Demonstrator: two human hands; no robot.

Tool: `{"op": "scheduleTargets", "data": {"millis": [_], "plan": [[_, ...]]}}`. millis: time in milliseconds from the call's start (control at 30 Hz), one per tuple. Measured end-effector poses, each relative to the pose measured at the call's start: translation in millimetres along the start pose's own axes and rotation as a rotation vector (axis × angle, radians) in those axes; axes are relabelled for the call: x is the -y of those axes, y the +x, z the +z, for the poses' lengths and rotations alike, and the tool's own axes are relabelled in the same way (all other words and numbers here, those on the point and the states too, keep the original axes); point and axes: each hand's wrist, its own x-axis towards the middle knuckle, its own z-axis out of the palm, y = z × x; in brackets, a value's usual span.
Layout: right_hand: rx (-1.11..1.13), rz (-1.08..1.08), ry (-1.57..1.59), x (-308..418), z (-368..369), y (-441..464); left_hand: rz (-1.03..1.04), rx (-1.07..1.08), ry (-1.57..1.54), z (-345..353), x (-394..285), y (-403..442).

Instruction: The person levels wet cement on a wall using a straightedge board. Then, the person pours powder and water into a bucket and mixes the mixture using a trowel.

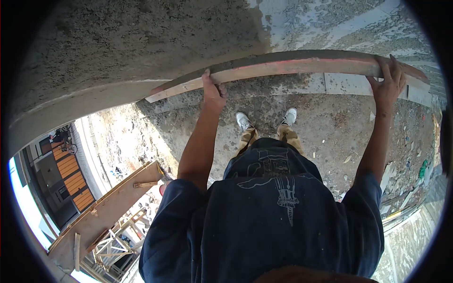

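A long wooden board (283,67) lies level against the wall in front of me, its edge marked with a reddish line and its upper side coated in grey mortar. Near its left end, my left hand (213,92) grips the lower edge, thumb up on the face. Toward the right end, my right hand (389,81) holds the board with fingers over the top and thumb below. Wet-looking grey mortar (155,37) covers the wall at the upper left, and a paler, smeared surface (339,23) is at the upper right.
My shoes (290,116) stand on rough, debris-strewn ground (330,137) below the board. Pale slabs (347,84) run along the wall base. At the lower left are a wooden panel (113,203), timber framing (113,250) and an orange slatted gate (71,170). Green scrap (423,169) lies far right.
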Motion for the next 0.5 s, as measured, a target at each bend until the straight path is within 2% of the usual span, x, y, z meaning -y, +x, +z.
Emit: {"op": "scheduleTargets", "data": {"millis": [67,133,200,267,333,433,500], "plan": [[-0.358,0.365,0.175,0,1,-27,0.089,0.057,-0.044,-6,8,-15],[-0.594,0.804,0.843,4,9,-51,0.182,0.087,-0.1,3,15,-42],[-0.64,1.24,2.038,11,14,-59,0.193,0.093,-0.076,0,23,-51],[-0.656,1.109,1.984,28,24,-40,0.151,0.128,-0.026,-1,36,-56],[-0.624,1.424,1.742,12,61,-52,0.108,0.167,0.042,-7,39,-57],[-0.647,1.28,1.863,18,38,-49,-0.048,0.149,0.075,-29,53,-39],[-0.664,1.236,1.821,14,10,-42,-0.147,0.085,0.183,-50,66,-43]]}}
